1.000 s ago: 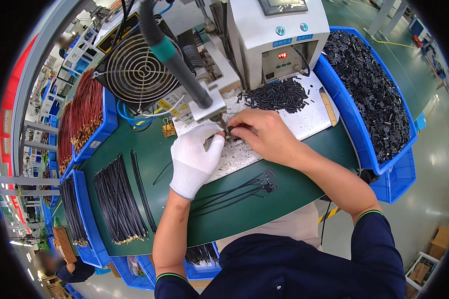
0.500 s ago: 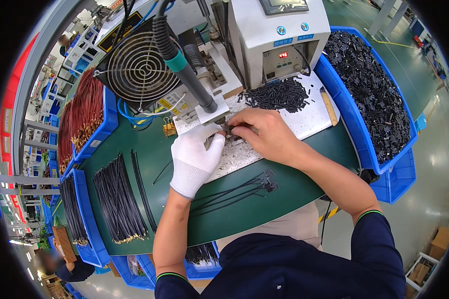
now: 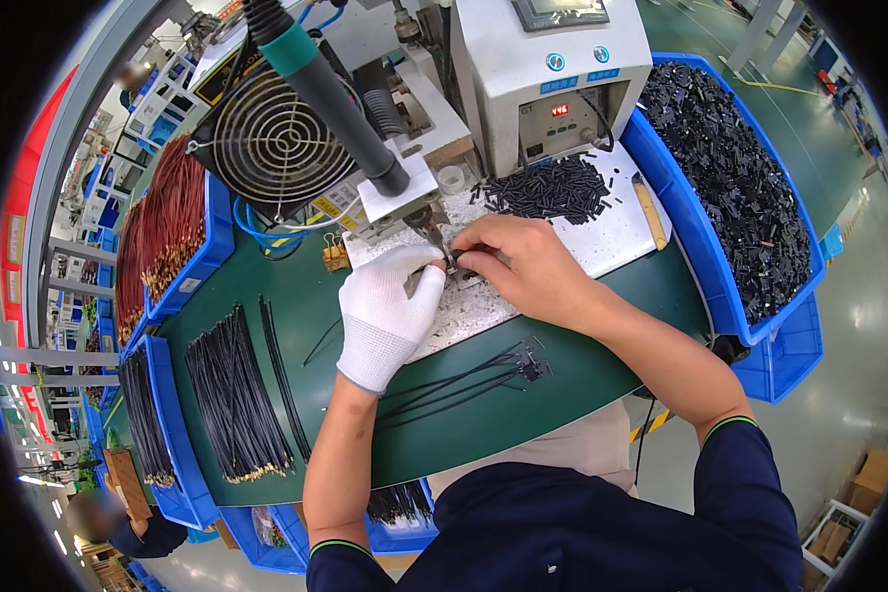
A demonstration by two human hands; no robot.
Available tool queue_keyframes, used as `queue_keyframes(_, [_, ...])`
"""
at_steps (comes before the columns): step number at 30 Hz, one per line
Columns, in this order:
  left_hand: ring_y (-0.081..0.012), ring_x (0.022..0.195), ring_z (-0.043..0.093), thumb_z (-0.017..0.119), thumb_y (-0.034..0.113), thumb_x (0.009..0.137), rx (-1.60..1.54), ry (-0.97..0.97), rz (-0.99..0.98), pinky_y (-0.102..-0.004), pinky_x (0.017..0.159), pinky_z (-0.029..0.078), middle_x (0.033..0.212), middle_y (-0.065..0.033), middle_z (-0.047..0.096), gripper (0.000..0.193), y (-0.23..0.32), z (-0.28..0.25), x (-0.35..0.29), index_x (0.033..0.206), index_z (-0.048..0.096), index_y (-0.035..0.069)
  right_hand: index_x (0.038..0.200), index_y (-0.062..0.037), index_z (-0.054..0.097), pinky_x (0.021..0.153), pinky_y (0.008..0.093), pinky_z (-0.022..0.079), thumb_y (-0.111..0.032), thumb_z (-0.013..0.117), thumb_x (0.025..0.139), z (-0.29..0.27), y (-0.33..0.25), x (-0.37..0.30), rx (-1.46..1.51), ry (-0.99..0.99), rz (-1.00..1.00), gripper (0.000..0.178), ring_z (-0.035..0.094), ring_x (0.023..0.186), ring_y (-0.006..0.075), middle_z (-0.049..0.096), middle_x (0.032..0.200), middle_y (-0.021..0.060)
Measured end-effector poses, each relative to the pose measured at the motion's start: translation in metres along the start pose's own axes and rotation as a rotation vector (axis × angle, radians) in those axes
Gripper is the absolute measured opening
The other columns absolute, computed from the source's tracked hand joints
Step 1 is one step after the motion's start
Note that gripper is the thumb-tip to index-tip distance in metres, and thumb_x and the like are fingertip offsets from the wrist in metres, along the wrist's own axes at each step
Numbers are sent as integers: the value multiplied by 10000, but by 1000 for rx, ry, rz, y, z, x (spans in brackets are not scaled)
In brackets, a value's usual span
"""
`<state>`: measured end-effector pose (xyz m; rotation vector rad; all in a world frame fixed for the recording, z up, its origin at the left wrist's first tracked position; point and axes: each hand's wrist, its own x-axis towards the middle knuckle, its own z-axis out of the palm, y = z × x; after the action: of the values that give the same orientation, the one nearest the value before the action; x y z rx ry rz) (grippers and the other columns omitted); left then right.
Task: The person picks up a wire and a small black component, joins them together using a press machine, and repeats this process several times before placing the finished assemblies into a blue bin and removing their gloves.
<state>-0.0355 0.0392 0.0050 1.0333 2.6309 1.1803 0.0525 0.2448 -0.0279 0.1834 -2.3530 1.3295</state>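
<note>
In a white glove with bare fingertips, my left hand (image 3: 393, 301) is closed at the small metal fixture below the soldering iron (image 3: 350, 123). A thin black cable (image 3: 321, 341) runs out from under its glove on the left side. My bare right hand (image 3: 528, 264) meets it from the right, thumb and forefinger pinched on a small black part mostly hidden by the fingers. The iron's metal tip (image 3: 432, 229) points down just beyond the fingertips. On the green table, several black cables with flat black ends (image 3: 531, 359) lie near me.
Black cables in a bundle (image 3: 235, 395) lie at the left. Small black tubes (image 3: 553, 187) are heaped beside the white control box (image 3: 562, 89). A blue bin (image 3: 696, 232) of black parts stands right. The fan (image 3: 284, 138) and a wooden-handled tool (image 3: 651, 212) flank the work area.
The soldering iron and its holder have shifted up and to the left in the picture, showing more of the metal tip. Both hands have stayed nearly still at the fixture.
</note>
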Motion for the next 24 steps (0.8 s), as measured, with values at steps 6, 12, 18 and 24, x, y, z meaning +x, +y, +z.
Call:
queue_keyframes(6, [-348, 847, 815, 773, 225, 1009, -6, 17, 31, -400, 778, 632, 971, -158, 827, 186, -3, 1, 0, 1078, 859, 75, 1160, 41, 789, 843, 414, 636, -31, 782, 1015, 0, 1, 0, 7, 1, 0, 162, 813, 965, 346, 820, 1080, 192])
queue_keyframes(12, [-348, 853, 817, 771, 228, 1012, 11, 16, 44, -402, 779, 631, 972, -152, 828, 186, -3, 2, -1, 1076, 856, 76, 1162, 42, 787, 855, 419, 640, -29, 785, 1014, 0, 0, -1, 12, 3, 4, 164, 814, 977, 351, 819, 1090, 196])
queue_keyframes(18, [-338, 802, 781, 801, 220, 1001, 91, 31, 114, -409, 758, 620, 1012, -138, 812, 205, -4, -6, -14, 1119, 833, 55, 1150, 34, 785, 889, 425, 643, -21, 802, 1002, -1, -1, -7, -46, 48, -109, 158, 808, 1010, 375, 819, 1117, 190])
queue_keyframes(24, [-316, 753, 716, 816, 182, 982, 156, -1, 40, -423, 719, 580, 901, -125, 725, 217, -8, -37, -63, 1142, 796, 35, 1154, 21, 783, 860, 381, 635, -11, 817, 989, -15, -29, -29, -32, -16, -59, 171, 802, 953, 319, 813, 1080, 166])
